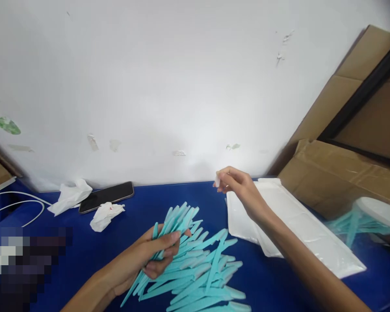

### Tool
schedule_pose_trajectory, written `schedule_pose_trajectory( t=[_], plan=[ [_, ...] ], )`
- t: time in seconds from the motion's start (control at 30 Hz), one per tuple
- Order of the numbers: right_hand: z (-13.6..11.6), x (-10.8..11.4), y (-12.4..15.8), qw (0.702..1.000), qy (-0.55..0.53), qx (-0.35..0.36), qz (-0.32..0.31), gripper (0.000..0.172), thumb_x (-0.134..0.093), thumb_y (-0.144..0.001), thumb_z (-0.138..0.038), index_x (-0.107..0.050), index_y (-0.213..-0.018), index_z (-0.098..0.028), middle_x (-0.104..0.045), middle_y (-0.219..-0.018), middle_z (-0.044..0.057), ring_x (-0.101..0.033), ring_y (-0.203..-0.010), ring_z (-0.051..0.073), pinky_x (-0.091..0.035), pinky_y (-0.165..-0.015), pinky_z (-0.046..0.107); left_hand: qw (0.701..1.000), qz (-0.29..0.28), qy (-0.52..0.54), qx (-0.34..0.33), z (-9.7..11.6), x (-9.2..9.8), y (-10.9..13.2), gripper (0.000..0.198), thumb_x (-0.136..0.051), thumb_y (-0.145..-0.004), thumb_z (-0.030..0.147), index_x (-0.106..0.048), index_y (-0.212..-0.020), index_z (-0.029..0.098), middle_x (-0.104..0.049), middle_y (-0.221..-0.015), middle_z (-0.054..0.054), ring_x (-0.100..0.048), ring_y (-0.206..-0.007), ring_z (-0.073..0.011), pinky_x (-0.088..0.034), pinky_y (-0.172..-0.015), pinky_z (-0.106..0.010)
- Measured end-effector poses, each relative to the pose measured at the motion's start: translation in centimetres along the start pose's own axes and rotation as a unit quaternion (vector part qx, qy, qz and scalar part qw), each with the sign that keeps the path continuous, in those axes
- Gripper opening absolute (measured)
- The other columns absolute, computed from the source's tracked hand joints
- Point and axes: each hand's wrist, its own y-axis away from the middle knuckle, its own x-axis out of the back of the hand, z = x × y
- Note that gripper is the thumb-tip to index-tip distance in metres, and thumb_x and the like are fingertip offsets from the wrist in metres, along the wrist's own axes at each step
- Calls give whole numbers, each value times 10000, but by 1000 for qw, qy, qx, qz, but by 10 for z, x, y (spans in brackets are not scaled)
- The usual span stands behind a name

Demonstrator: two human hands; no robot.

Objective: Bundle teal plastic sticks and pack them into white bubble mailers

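Observation:
My left hand (162, 251) is wrapped round a bundle of turquoise eyebrow razors (182, 216), their capped ends pointing up and away. Beneath and to the right of it, a loose pile of the same razors (198, 273) lies on the blue table, with pale translucent covers on many of the tips. My right hand (235, 186) is raised near the wall, apart from the pile. Its thumb and fingertips pinch a small whitish piece (217, 179), too small to name. White padded envelopes (279, 212) lie under my right forearm.
A dark phone (107, 197) lies at the back left between crumpled tissues (72, 197). A white cable (26, 201) loops at the left edge. On the right stand cardboard boxes (341, 173) and a clear tub (354, 221) with more turquoise razors. A white wall (162, 86) borders the blue table (100, 255).

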Motion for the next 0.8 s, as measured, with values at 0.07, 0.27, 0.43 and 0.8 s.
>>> schedule_pose_trajectory(
  t=[0.07,0.27,0.43,0.8],
  plan=[
    [5,0,7,1000,22,3,6,307,-596,-902,-472,-640,-775,-196,-657,-786,9,-607,-766,161,-455,-712,287,999,-10,-27,15,2,0,0,358,-631,-882,545,-664,-826,193,-325,-627,60,-156,-492,-54,-122,-467,-253],
    [-16,-44,29,991,50,89,-83,165,-682,-874,-405,-764,-888,-262,-718,-1040,15,-629,-1035,210,-455,-960,362,996,-13,-87,29,-7,-9,-5,483,-587,-869,634,-585,-1102,211,-368,-713,66,-230,-489,-39,-134,-459,-228],
    [-25,-69,35,982,68,72,-162,131,-702,-852,-417,-795,-853,-324,-674,-1155,8,-585,-1124,249,-579,-725,339,993,-49,-108,-5,-12,-6,-7,462,-594,-872,622,-531,-1035,194,-362,-657,92,-250,-467,-33,-191,-432,-208],
    [-11,-70,27,974,66,104,-192,70,-747,-831,-353,-795,-849,-402,-673,-1153,-46,-591,-1119,206,-532,-912,369,991,-62,-116,-3,-8,-5,-3,517,-648,-862,570,-540,-1186,182,-371,-595,110,-259,-473,-45,-209,-438,-198]
  ],
)
